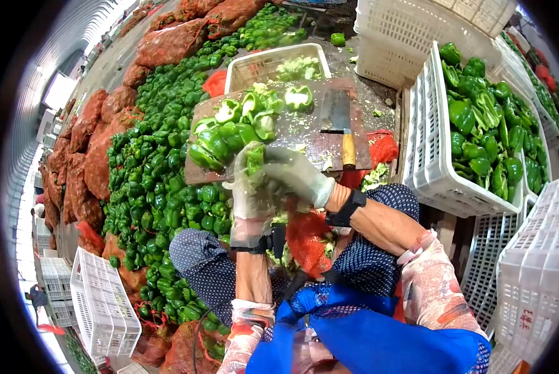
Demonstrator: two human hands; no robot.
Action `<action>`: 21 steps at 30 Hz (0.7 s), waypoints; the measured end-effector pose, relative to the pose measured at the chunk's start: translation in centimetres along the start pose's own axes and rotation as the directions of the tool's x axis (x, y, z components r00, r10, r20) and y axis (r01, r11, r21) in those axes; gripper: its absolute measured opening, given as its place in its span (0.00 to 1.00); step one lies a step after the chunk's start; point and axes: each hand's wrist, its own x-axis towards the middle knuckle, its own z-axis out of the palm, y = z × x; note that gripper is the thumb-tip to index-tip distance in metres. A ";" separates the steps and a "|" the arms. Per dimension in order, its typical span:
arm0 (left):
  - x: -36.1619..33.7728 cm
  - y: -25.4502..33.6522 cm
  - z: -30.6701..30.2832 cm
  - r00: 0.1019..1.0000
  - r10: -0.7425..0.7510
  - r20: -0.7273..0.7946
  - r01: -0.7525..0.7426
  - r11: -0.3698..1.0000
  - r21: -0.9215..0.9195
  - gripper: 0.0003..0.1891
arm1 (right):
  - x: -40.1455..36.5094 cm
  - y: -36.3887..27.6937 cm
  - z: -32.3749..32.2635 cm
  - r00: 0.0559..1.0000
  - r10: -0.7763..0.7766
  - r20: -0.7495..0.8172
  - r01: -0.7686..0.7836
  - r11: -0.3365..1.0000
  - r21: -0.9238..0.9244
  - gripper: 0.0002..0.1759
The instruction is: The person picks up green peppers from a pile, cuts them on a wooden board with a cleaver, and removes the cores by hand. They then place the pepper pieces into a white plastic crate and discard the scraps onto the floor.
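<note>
A piece of green bell pepper [254,159] is upright in the fingers of my gloved left hand [242,187], just off the near edge of a cutting board [304,140]. My right hand [301,176], also gloved and slightly blurred, has its fingers curled in against the same pepper from the right. Cut green peppers [226,143] are heaped on the board's left side, and a pepper half [298,98] lies cut side up near its far edge. A cleaver [336,111] with a wooden handle rests on the right of the board.
Behind the board stands a white tub [273,56] with pepper scraps. Whole green peppers [161,156] cover the floor at left, beside red mesh sacks [99,143]. A white crate [432,146] of peppers stands at right. Another white crate [105,305] stands at lower left.
</note>
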 end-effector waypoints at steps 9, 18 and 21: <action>-1.2 0.6 0.2 1.000 0.021 0.010 -0.021 1.000 -0.005 0.34 | -1.3 -2.4 0.5 0.992 0.069 0.106 -0.063 0.996 -0.056 0.28; -2.1 1.7 0.6 0.993 -0.089 -0.075 0.099 0.985 0.141 0.36 | -2.8 -3.6 0.9 0.968 0.192 0.160 -0.222 0.954 0.202 0.27; -2.3 1.1 -0.4 0.993 -0.078 -0.088 0.091 0.984 0.152 0.35 | -1.5 -1.5 1.1 0.989 0.055 0.140 -0.097 0.943 0.317 0.25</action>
